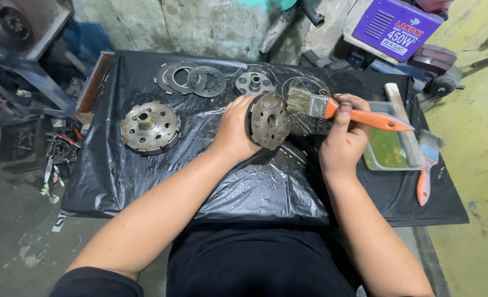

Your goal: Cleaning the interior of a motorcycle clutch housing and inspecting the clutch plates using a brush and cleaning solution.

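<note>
Metal hub (269, 120) stands on edge over the black plastic sheet (117, 176), my left hand (234, 132) wrapped around its rim. Right of the hub, my right hand (343, 137) pinches an orange-handled brush (332, 110), bristles touching it. Beyond the hub lie clutch plates (192, 80); farther right sits a tray (390, 151), then concrete floor (475, 165).

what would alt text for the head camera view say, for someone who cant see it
Seen from above, the left hand holds a round metal clutch part on edge while the right hand puts an orange-handled brush to its face. Below lies a black plastic sheet with more metal discs, a second brush and a clear tray of greenish liquid.
</note>
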